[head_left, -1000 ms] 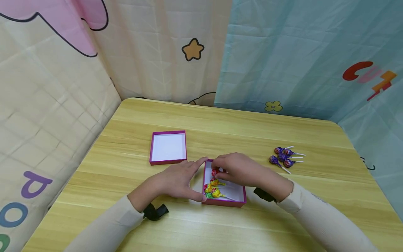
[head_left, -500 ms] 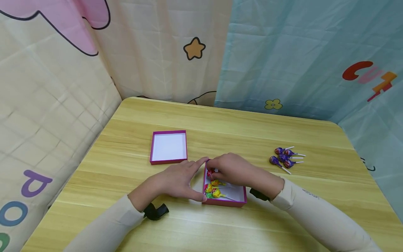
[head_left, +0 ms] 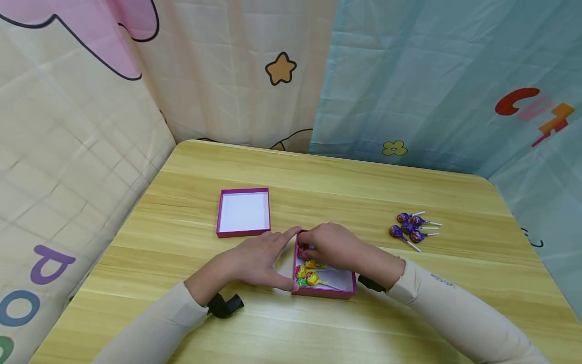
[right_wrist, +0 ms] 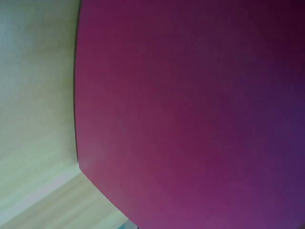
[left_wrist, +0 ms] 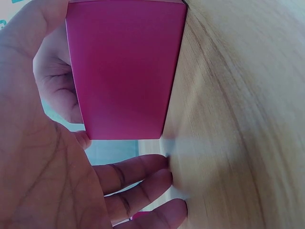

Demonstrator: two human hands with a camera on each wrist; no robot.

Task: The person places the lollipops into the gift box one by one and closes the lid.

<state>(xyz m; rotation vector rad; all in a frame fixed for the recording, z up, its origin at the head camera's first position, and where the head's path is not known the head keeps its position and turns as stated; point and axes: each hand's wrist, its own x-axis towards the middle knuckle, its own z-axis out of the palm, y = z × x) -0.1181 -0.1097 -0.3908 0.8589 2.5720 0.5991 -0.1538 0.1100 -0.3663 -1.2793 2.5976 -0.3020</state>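
A magenta box point(head_left: 325, 293) with a white inside stands open-topped near the table's front. My left hand point(head_left: 256, 260) holds its left side, with the thumb at the near corner and the index finger at the far corner; in the left wrist view the other fingers point(left_wrist: 143, 195) lie by the table. Inside the box my right hand point(head_left: 336, 245) pinches a red lollipop point(head_left: 302, 251), mostly hidden under the fingers. Yellow lollipops point(head_left: 312, 278) and a green one point(head_left: 302, 282) lie nearer in the box. The right wrist view shows mainly the magenta box wall point(right_wrist: 167, 119).
The matching lid point(head_left: 244, 212), white inside up, lies behind my left hand. Several purple lollipops point(head_left: 410, 227) sit in a pile at the right on the wooden table point(head_left: 354, 182). Printed curtains point(head_left: 254, 101) hang behind the table's far edge.
My right hand has shifted slightly left inside the box, bringing the red lollipop toward the left wall. The left hand stays where it was.
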